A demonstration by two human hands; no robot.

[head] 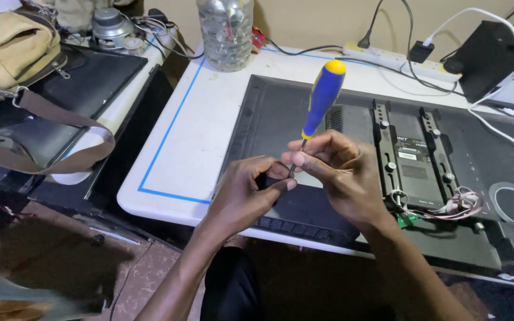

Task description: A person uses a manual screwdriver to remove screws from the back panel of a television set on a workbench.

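A blue screwdriver with a yellow cap (322,95) stands nearly upright, its metal shaft pinched in the fingers of my right hand (340,175). My left hand (251,190) closes on a small black part right at the screwdriver's tip, touching my right fingers. Both hands hover over the near left corner of a black flat-screen back panel (281,113) lying face down on the white table (191,142). Two black metal mounting rails (411,148) are fixed to the panel. The tip itself is hidden between my fingers.
A clear plastic bottle (225,32) stands at the table's back. A white power strip (388,56) and a black adapter (489,56) lie at the back right. Loose wires (456,202) hang off the panel. A tan bag (7,53) rests on a black screen at left.
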